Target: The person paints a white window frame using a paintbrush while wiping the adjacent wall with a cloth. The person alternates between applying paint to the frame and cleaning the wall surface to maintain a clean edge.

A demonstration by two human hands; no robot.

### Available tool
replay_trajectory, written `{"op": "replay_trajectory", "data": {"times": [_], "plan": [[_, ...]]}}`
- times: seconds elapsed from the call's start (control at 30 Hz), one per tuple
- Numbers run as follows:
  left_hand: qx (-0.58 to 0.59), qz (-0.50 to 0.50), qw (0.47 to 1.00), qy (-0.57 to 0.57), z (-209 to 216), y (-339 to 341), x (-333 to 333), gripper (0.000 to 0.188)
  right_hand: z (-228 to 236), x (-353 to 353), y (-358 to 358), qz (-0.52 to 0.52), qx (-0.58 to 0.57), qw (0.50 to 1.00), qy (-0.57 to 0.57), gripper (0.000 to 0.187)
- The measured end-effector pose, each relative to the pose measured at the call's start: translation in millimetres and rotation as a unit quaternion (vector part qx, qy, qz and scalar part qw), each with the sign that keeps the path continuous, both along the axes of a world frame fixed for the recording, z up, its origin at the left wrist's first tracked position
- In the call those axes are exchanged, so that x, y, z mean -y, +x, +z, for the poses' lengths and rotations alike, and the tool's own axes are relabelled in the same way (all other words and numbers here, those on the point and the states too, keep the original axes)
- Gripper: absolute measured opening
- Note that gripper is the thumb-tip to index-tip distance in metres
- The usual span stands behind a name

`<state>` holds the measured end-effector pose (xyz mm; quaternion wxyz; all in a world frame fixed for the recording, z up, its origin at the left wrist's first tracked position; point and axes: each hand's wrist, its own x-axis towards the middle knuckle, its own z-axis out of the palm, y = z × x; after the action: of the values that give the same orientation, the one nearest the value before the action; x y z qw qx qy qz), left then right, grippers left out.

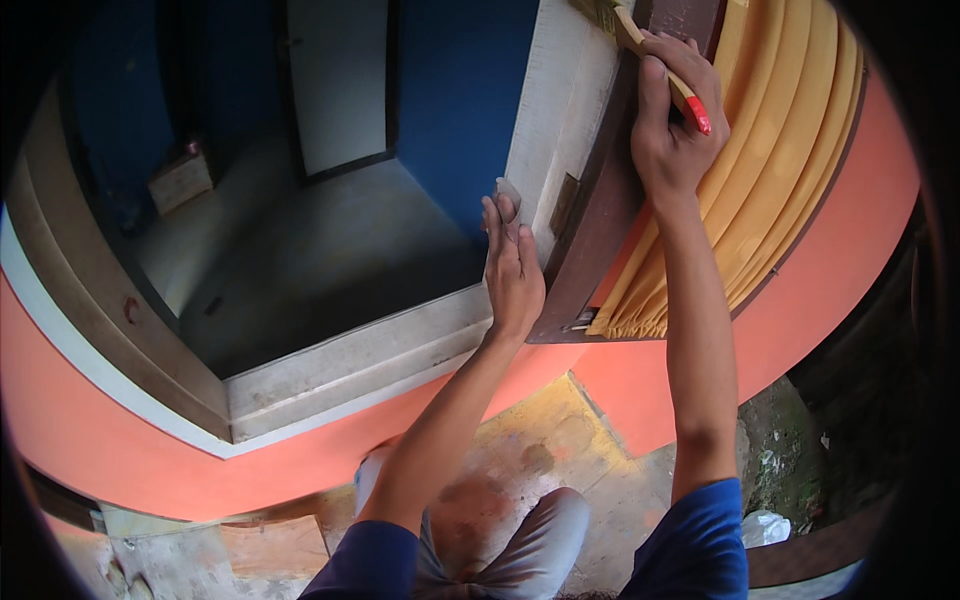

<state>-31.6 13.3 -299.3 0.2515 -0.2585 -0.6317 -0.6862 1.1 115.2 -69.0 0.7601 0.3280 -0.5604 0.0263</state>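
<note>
High up at the right, my right hand (pixel 682 125) grips a paintbrush (pixel 645 42) by its pale wooden handle, which ends in a red tip. The brush's bristles are up at the top edge of the view, against the white-painted wooden frame (pixel 570 110). Lower and to the left, my left hand (pixel 517 275) lies along the inner edge of that frame, its fingers stretched upward. A pale greyish patch shows at its fingertips; what it is, I cannot tell.
Beyond the opening lie a dark room with blue walls, a pale door (pixel 340 80) and a box (pixel 181 182). Yellow curtains (pixel 775 150) hang behind the brown window frame (pixel 590 240). The wall below is coral (pixel 640 400). A white plastic bag (pixel 766 528) sits at lower right.
</note>
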Motion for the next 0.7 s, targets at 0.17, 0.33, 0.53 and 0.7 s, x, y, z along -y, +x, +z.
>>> {"op": "replay_trajectory", "data": {"times": [0.17, 0.33, 0.53, 0.7], "plan": [[0.004, -0.015, 1.0, -0.015, -61, 38, -5, 0.051, -2, 5, 0, -0.028, -0.008, 1.0, -0.007, 0.012], [-0.069, -0.044, 0.997, -0.012, 10, 12, 0, 0.053, -1, -1, 3, -0.035, -0.006, 0.999, 0.0, 0.012], [0.013, -0.101, 0.995, 0.013, -68, 39, 9, 0.054, -2, 6, 1, -0.039, -0.007, 0.999, 0.008, 0.012], [-0.055, -0.059, 0.997, -0.016, 25, 13, 3, 0.059, -1, 4, 4, -0.055, -0.004, 0.998, 0.01, 0.013]]}}
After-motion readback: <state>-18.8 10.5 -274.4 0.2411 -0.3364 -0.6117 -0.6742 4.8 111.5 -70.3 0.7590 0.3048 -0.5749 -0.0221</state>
